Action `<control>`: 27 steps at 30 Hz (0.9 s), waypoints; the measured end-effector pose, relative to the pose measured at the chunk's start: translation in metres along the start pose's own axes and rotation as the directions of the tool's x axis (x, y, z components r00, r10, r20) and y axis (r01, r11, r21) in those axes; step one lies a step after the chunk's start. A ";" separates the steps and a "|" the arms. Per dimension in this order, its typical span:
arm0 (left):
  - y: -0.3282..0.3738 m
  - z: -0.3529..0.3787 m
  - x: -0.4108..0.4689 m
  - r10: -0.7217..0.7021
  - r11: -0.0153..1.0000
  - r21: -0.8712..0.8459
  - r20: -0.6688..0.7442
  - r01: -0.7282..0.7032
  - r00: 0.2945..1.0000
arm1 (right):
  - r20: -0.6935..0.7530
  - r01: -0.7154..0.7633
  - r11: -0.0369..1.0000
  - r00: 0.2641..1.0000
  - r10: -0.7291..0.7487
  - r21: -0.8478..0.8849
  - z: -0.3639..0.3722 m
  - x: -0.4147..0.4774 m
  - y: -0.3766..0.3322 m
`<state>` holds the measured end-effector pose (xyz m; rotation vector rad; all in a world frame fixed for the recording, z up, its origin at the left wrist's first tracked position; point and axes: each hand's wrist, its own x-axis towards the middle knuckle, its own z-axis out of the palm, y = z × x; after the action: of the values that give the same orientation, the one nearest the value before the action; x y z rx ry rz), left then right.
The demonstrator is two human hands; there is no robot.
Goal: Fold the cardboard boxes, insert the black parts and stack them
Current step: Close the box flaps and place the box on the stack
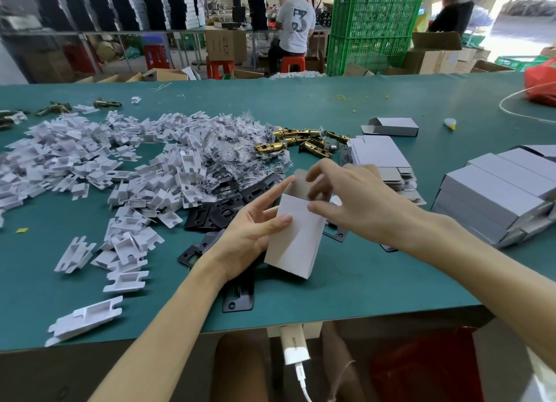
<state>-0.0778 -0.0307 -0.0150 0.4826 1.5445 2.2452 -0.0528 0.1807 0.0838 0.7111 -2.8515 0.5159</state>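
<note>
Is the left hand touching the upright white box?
Touching. The head view shows the left hand holding the white box, with its thumb lying directly across the box's front face and no gap between them.

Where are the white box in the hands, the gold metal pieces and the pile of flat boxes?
white box [296, 239], head view, middle of its front face.
gold metal pieces [270, 148], head view, body of one left-hand piece.
pile of flat boxes [379, 152], head view, top sheet.
</note>
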 end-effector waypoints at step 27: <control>-0.005 0.006 0.004 -0.017 0.999 0.036 -0.192 0.024 0.981 | -0.026 -0.093 0.254 0.904 0.428 0.963 0.109 -0.024 0.014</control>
<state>-0.0779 -0.0224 -0.0175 0.2650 1.6807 2.3071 -0.0459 0.1628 -0.0268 0.1469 -2.0650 2.2861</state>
